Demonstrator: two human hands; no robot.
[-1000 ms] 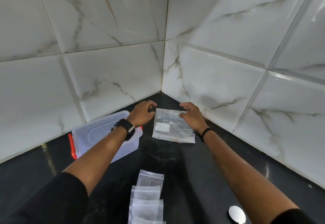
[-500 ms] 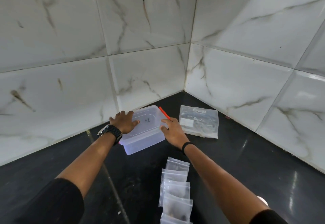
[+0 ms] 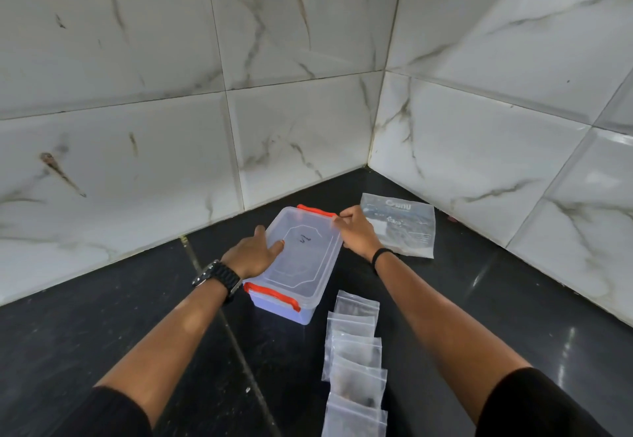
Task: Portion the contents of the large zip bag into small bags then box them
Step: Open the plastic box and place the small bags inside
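A person's left hand (image 3: 251, 254) rests flat-fingered on the lidded plastic box (image 3: 298, 265) while the right hand (image 3: 356, 231) pinches its far red latch (image 3: 317, 210). Just right: the large zip bag (image 3: 400, 226); nearer, small bags (image 3: 356, 361). Forcing the latch could skid the box.

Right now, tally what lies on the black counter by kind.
Small zip bags: 6 visible, overlapping in a row, the nearest cut off by the frame
Large zip bag: 1
Clear box with orange latches: 1
Total: 8
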